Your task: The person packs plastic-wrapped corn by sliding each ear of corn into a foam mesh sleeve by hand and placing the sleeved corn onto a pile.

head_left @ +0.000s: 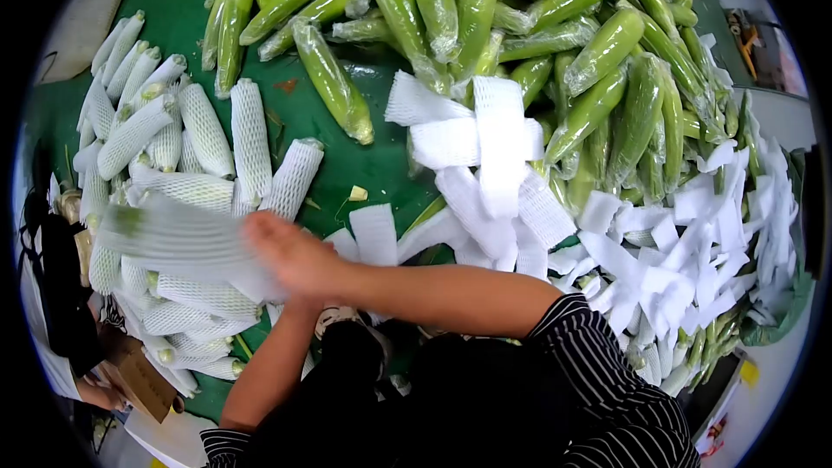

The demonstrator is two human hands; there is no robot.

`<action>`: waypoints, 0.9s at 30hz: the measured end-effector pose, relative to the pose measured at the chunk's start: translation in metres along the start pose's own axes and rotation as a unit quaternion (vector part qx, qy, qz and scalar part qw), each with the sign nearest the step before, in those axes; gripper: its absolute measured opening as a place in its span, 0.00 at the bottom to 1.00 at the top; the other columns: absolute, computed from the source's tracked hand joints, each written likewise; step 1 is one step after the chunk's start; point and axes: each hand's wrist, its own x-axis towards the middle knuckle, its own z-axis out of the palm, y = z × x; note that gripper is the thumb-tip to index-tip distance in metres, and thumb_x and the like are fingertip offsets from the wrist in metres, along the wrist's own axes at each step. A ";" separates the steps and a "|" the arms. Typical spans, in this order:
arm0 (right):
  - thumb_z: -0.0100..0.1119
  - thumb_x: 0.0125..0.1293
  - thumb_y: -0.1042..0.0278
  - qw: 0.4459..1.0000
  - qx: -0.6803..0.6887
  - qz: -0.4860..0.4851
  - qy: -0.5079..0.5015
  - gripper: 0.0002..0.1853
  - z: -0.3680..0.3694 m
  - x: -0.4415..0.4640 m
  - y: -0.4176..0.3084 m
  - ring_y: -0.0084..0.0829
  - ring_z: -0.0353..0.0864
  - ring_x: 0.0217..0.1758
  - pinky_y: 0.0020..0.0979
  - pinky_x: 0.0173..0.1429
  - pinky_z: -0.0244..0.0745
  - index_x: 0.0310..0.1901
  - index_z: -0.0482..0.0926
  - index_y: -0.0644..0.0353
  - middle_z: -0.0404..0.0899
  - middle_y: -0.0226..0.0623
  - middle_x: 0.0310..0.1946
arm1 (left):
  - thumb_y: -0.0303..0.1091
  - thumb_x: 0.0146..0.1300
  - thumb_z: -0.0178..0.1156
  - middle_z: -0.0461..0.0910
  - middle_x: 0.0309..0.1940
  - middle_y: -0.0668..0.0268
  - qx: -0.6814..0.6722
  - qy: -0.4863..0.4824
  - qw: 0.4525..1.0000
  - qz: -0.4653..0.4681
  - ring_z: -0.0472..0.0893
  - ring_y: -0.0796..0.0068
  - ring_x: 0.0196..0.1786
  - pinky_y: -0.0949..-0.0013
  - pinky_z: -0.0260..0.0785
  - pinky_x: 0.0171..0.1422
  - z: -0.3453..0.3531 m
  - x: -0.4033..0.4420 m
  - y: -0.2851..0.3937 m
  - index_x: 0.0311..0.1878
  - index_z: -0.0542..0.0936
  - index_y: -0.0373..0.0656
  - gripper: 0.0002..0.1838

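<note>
My right hand [290, 251] is closed round the near end of a green vegetable in a white foam net sleeve [178, 238]. The sleeved vegetable points left and is smeared by motion, its green far tip showing. Below my right hand, only the wrist side of my left hand [305, 302] shows; its fingers are hidden. Under and around the held piece lies a pile of similar net-sleeved vegetables [208, 303]. Loose white foam sleeves [377, 234] lie flat just right of my hands.
Long green vegetables in clear film [477, 9] are heaped at the back and right of the green table [173, 0]. Many empty foam sleeves [650, 277] cover the right side. At the lower left are a cardboard box [139, 373] and another person's hand [100, 394].
</note>
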 end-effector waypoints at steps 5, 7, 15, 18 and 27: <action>0.71 0.60 0.60 0.866 -0.366 -0.325 0.107 0.25 -0.101 -0.017 -0.066 0.45 0.76 0.60 0.41 0.65 0.70 0.57 0.80 0.60 0.79 0.48 0.54 | 0.35 0.71 0.60 0.81 0.49 0.58 0.510 -0.085 0.847 0.128 0.81 0.66 0.49 0.63 0.74 0.57 0.039 0.033 0.015 0.60 0.74 0.37 0.19; 0.77 0.47 0.67 0.758 -0.523 -0.299 0.250 0.33 -0.165 -0.030 -0.067 0.50 0.71 0.62 0.45 0.65 0.67 0.58 0.78 0.57 0.76 0.47 0.55 | 0.34 0.69 0.63 0.81 0.46 0.58 0.504 -0.011 0.848 0.164 0.80 0.67 0.48 0.64 0.73 0.56 0.090 0.082 0.046 0.56 0.77 0.36 0.17; 0.70 0.42 0.75 0.671 -0.608 -0.359 0.228 0.31 -0.197 -0.081 -0.072 0.43 0.74 0.46 0.43 0.51 0.67 0.55 0.82 0.52 0.75 0.37 0.41 | 0.39 0.61 0.69 0.79 0.55 0.47 0.517 0.227 0.807 0.173 0.81 0.56 0.56 0.62 0.73 0.61 0.181 0.313 0.098 0.64 0.65 0.27 0.36; 0.69 0.55 0.74 0.848 -0.430 -0.273 0.146 0.27 -0.176 -0.104 -0.063 0.43 0.76 0.51 0.39 0.59 0.69 0.59 0.78 0.59 0.76 0.42 0.47 | 0.30 0.60 0.66 0.80 0.46 0.56 0.336 0.106 0.920 0.172 0.81 0.63 0.47 0.64 0.75 0.51 0.192 0.306 0.113 0.59 0.68 0.36 0.26; 0.51 0.78 0.63 0.944 0.144 -0.140 0.263 0.10 -0.159 -0.043 -0.048 0.28 0.70 0.57 0.27 0.66 0.62 0.54 0.72 0.57 0.71 0.34 0.52 | 0.32 0.60 0.72 0.77 0.39 0.63 0.526 -0.212 0.790 0.235 0.78 0.69 0.41 0.67 0.71 0.48 0.212 0.081 0.091 0.39 0.78 0.39 0.13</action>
